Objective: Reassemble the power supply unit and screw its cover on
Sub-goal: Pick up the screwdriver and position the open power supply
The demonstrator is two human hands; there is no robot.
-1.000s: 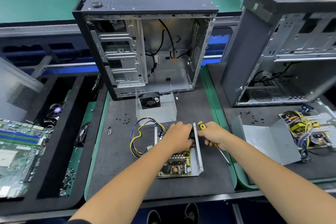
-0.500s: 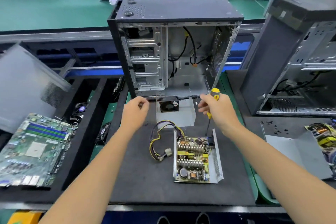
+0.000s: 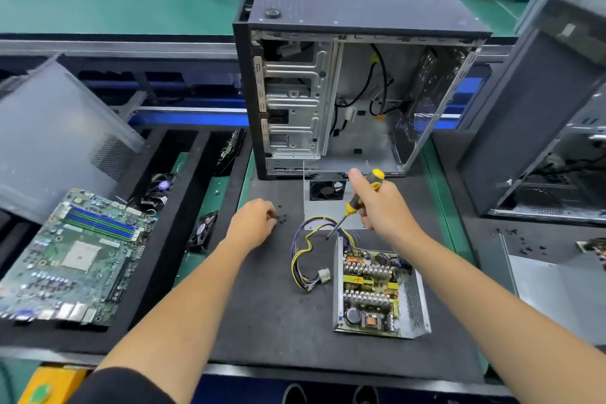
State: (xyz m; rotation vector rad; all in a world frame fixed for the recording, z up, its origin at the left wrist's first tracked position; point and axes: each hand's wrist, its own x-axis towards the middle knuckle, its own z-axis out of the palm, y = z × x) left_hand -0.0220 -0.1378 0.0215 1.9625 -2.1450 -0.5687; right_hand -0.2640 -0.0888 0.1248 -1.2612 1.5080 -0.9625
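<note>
Power supply tray (image 3: 415, 302) holds circuit board (image 3: 369, 292); hands pinch screws (image 3: 281, 218), grip screwdriver (image 3: 360, 198).

Dark mat (image 3: 269, 315) under open power supply (image 3: 377, 295), cover (image 3: 328, 210), screws (image 3: 281, 218), case (image 3: 354, 82)

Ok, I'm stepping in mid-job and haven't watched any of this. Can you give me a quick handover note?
Right hand grips the yellow-and-black screwdriver, tip down over the wire bundle.
Left hand is curled at the loose black screws on the mat; whether it has pinched one cannot be told.
The open PSU base, circuit board exposed, lies near the mat's front.
The cover with the fan stands behind it, apart.
Done: board sits in the base.
Left: fit the cover, drive the screws.
</note>
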